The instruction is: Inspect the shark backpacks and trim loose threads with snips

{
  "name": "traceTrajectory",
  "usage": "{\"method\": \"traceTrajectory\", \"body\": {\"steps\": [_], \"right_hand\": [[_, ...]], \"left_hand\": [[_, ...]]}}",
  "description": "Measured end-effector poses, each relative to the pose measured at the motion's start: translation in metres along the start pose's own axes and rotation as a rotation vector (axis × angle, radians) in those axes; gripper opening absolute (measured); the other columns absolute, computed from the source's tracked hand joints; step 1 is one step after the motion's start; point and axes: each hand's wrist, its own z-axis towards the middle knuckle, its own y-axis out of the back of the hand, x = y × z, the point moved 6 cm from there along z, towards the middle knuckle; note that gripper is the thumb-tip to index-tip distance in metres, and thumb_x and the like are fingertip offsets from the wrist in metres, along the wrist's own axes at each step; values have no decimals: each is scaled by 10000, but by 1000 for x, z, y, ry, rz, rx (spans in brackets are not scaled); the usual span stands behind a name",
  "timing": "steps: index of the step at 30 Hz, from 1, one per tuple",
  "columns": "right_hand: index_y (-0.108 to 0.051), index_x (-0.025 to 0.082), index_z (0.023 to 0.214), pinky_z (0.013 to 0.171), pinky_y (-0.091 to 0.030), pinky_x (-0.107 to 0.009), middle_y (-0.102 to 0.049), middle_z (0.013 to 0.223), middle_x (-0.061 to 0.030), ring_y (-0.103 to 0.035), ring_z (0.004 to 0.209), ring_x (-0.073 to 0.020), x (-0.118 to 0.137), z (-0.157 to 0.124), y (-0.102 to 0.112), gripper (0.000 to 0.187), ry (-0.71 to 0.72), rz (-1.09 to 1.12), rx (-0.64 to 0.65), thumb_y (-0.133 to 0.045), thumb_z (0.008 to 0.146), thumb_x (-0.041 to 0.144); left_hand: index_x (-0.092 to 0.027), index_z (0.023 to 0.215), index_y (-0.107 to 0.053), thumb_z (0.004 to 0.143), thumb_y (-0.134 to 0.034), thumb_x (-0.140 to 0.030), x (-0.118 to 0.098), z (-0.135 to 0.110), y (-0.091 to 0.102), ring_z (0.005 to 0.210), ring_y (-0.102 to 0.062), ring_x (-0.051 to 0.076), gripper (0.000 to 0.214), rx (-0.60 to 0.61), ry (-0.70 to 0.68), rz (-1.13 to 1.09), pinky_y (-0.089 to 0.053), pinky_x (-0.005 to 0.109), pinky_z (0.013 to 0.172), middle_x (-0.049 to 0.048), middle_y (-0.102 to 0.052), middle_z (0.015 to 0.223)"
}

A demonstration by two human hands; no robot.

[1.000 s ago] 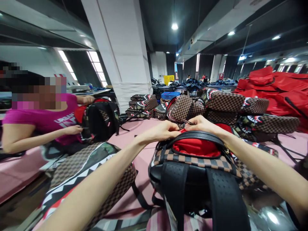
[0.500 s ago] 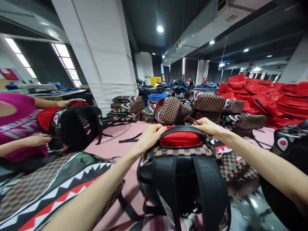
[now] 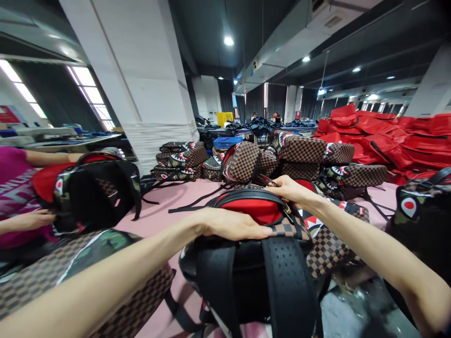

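A brown checkered backpack (image 3: 282,227) with black padded straps and a red lining stands in front of me on the pink table (image 3: 165,204). My left hand (image 3: 232,224) lies flat on its top edge, fingers stretched out to the right. My right hand (image 3: 287,188) grips the far rim of the bag's opening by the black top handle, fingers closed; a small dark thing pokes out past the fingers and I cannot make it out.
A person in a pink shirt (image 3: 16,190) at the left handles a black and camouflage backpack (image 3: 93,190). Shark-mouth backpacks (image 3: 303,152) are piled across the table's far side, red bags (image 3: 398,138) at the right. A white pillar (image 3: 141,89) rises behind; another bag (image 3: 88,277) lies near left.
My left hand has slid back from the bag's far rim and now lies flat on its near top edge. The view has swung right; the backpack sits lower and more tilted.
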Motion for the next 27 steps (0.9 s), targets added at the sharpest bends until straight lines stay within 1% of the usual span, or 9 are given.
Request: {"method": "traceTrajectory", "body": {"steps": [3,7,11,13,17,19,21,23,27], "right_hand": [[-455,159,538,385,-151,-196,-354,440,89,-254,404,-32,0,0,-1,436,2,14,-24,-712,593,508],[-521,143,573,424,-243,-199,-460,503,56,-352,455,-55,4,12,1,414,69,32,-75,-675,628,523],[-575,139,607,466,-281,-208,-512,549,36,-400,499,-69,9,-2,24,394,262,25,-310,-631,686,520],[-585,137,596,473,-298,-215,-514,520,26,-411,483,-74,0,-22,33,428,251,37,-412,-585,728,544],[-567,140,530,411,-271,-216,-432,412,47,-345,388,-61,-31,-49,8,453,-45,72,-145,-646,678,561],[-614,144,640,449,-354,-214,-519,491,37,-442,440,-81,-37,-51,-9,373,-87,231,-71,-700,652,507],[-655,155,817,586,-457,-246,-643,693,-6,-575,616,-129,-37,-46,-21,337,-23,356,-66,-713,664,449],[-662,155,906,708,-481,-279,-677,857,-35,-610,767,-164,-39,-39,-27,348,83,339,-88,-710,678,413],[-667,142,854,728,-479,-279,-675,842,-29,-596,755,-160,-56,-31,-28,281,202,173,-173,-643,737,397]], "left_hand": [[-211,889,-687,820,-485,-516,3,3,1,932,-593,165,373,-19,51,-151,-407,222,819,2,-683,1030],[-151,689,-652,683,-634,-558,16,1,0,575,-523,114,407,-187,235,-496,-391,218,572,-6,-649,678],[-130,769,-672,572,-725,-563,37,-3,16,571,-552,136,478,-435,263,-680,-410,246,588,23,-664,675],[-123,786,-680,573,-713,-585,47,-3,24,595,-578,156,510,-511,253,-692,-422,261,605,43,-679,694],[-125,791,-685,619,-689,-570,54,3,32,635,-597,168,476,-618,205,-698,-438,273,634,50,-693,724],[-124,806,-686,636,-680,-556,54,7,31,646,-596,169,464,-622,180,-697,-441,277,647,55,-695,741],[-117,784,-680,647,-669,-555,56,9,29,641,-589,167,459,-616,168,-685,-439,276,638,63,-692,760],[-113,763,-669,660,-653,-563,58,10,30,631,-579,163,462,-608,148,-663,-435,272,624,64,-685,765],[-118,748,-660,714,-580,-602,58,11,37,610,-560,161,491,-613,117,-563,-436,272,615,45,-657,720]]}}
